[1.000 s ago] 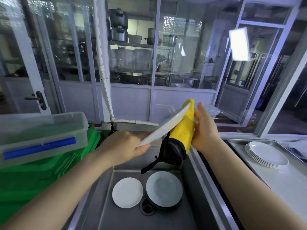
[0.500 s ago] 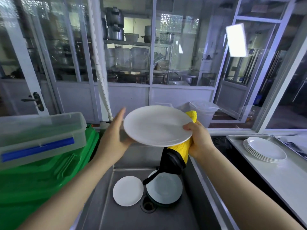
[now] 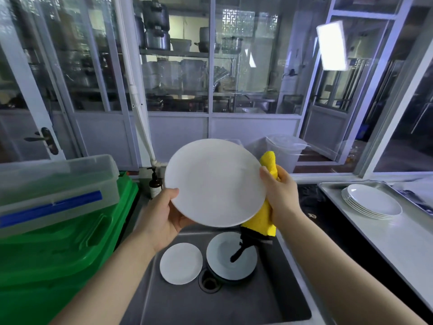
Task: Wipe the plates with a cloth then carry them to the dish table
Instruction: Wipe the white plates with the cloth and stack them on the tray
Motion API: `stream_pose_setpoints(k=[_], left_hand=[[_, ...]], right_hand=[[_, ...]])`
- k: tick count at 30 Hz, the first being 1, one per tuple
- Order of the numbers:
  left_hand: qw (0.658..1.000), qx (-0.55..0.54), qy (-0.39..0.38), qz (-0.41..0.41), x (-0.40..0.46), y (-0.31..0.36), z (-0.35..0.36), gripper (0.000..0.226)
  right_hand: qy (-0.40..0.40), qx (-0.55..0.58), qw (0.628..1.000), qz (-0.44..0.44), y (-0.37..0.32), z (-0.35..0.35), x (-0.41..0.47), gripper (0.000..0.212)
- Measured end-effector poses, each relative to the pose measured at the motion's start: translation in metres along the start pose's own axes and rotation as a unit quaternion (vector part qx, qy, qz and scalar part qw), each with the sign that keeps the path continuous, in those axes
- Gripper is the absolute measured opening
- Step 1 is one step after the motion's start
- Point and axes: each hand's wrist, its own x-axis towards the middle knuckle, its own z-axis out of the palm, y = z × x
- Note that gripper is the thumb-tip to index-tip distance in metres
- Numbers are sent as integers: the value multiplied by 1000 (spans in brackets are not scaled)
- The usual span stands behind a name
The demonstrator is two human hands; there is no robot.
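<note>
Two hands raised at frame centre over a steel sink (image 3: 293, 308). Left hand (image 3: 161, 216) gripping the lower left rim of a white plate (image 3: 214, 182), thumb curled over the front edge, fingers behind. Right hand (image 3: 280, 195) pinching the plate's right rim with the thumb on the face, same hand also clutching a yellow cloth (image 3: 269, 165) bunched behind the rim. Cloth poking up above the right hand and hanging down below it, with a black part and a black strap dangling over the sink. Plate held tilted, face toward the camera, well above the basin.

Lower centre, down in the sink: a small white plate (image 3: 181, 263) lying flat to the left, a larger pale plate (image 3: 228, 254) on a dark dish just beside it to the right, drain (image 3: 209, 281) between and below them.

Right edge of the frame: a stack of white plates (image 3: 372, 201) resting on a steel tray (image 3: 332, 187) on the pale desk (image 3: 398, 242), well apart from the sink.

Left side: green bin (image 3: 58, 254) with a clear plastic box (image 3: 56, 188) on top, blue strip along its front. Beside the bin, a brown pump bottle (image 3: 155, 185) with a pale label, writing too small to read. Behind, glazed partitions with pots on shelves; no legible brand or lettering anywhere.
</note>
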Motion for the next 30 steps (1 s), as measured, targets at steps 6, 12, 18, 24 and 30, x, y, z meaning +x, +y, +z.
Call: stream_pose_setpoints(k=[6,12,18,24,30], left_hand=[[985,135,-29,102,2,0,-8,36],[969,199,-48,138,-4,-6,-3,45],[943,274,-128,135,-16,-16,6,56],[968,208,-79,118,-13,-24,4,49],[977,148,-57,141,-9,-18,-9,47]], right_hand=[[27,-95,989,-105,-13,-3,-2,25],[-72,-126,984,-102,-10,24,-3,58],[-45,-179,963,-195,-18,50,0,42],[-215,-257,869,-365,-18,72,-50,40],[-302,-319,810,-389,-4,64,-67,34]])
